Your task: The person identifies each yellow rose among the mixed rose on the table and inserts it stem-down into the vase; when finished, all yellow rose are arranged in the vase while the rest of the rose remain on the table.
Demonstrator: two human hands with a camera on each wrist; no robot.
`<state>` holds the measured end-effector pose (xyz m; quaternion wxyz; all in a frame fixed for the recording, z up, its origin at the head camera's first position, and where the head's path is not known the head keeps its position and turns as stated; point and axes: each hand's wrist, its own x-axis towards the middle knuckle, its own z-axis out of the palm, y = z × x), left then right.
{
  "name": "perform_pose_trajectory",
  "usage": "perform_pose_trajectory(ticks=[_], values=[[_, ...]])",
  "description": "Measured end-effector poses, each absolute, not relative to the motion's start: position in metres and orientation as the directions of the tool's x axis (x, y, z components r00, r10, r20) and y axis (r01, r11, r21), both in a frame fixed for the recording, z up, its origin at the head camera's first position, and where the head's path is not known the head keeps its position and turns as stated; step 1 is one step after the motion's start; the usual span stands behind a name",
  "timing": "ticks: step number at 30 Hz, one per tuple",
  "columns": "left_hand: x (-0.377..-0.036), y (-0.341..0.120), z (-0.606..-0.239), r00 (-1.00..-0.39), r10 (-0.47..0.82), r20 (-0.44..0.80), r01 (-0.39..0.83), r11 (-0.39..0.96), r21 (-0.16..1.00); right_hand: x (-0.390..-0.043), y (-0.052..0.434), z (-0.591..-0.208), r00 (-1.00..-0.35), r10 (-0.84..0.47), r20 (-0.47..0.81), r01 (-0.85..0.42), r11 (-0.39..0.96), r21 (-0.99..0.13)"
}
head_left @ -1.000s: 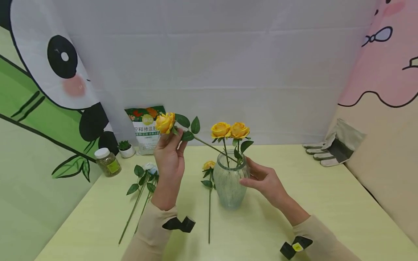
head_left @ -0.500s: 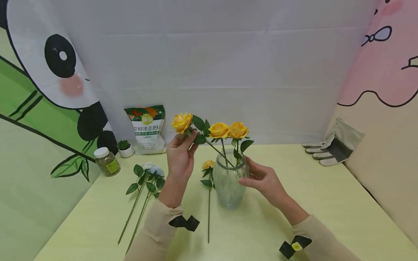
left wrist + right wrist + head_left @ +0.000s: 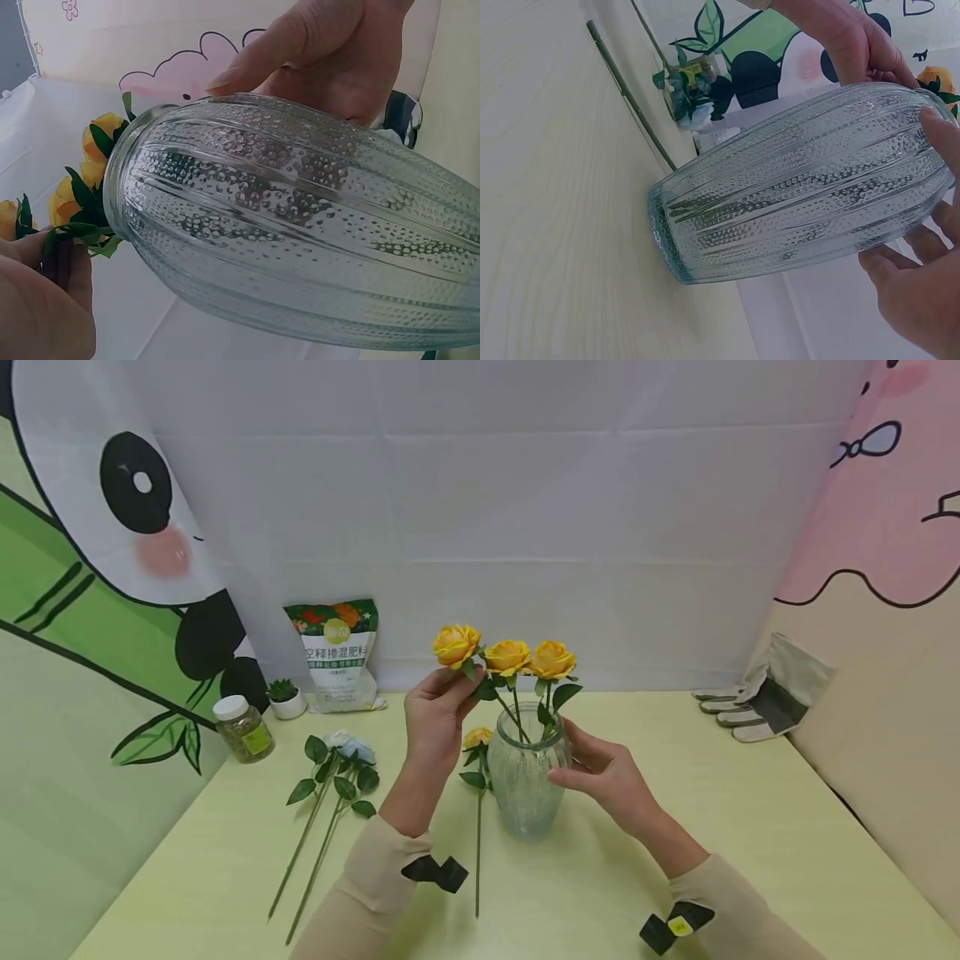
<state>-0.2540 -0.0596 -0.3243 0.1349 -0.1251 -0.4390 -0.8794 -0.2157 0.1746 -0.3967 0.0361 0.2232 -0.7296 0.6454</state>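
Note:
A ribbed clear glass vase [image 3: 521, 777] stands on the pale yellow table [image 3: 675, 893]. Two yellow roses [image 3: 551, 658] stand in it. My left hand [image 3: 461, 681] pinches a third yellow rose [image 3: 455, 643] just under its bloom, and the stem slants down into the vase mouth. My right hand [image 3: 562, 756] grips the vase's right shoulder, thumb near the rim. In the left wrist view the vase [image 3: 300, 225] fills the frame, with the right hand [image 3: 330, 52] behind it. The right wrist view shows the vase [image 3: 802, 187] with my right fingers [image 3: 911, 285] around it.
A yellow rose [image 3: 477, 739] lies on the table left of the vase. Further left lie a pale rose and leafy stems [image 3: 337, 768]. A lidded jar [image 3: 243, 731], a small potted succulent [image 3: 287, 700] and a fertiliser bag [image 3: 335, 652] stand at the back left. Work gloves [image 3: 772, 693] lie back right.
My left hand has carried the third rose to the right and tipped it more upright, so its bloom now sits beside the two in the vase. My right hand has stayed on the vase.

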Motion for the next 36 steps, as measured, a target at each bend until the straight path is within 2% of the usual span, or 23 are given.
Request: perform_pose_trajectory(ticks=[14,26,36], values=[[-0.253,-0.057,-0.324,-0.936,-0.109,0.335,0.34,-0.533,0.775,-0.216,0.175,-0.395,-0.898,-0.282,0.337,-0.369,0.067,-0.927],[-0.249,-0.05,-0.323,-0.926,-0.063,0.372,0.368,-0.371,0.853,-0.214,0.176,-0.394,-0.902,-0.28,0.33,-0.361,0.067,-0.93],[-0.25,-0.045,-0.326,-0.948,-0.07,0.311,0.318,-0.266,0.91,-0.214,0.176,-0.394,-0.903,-0.277,0.329,-0.36,0.068,-0.93]])
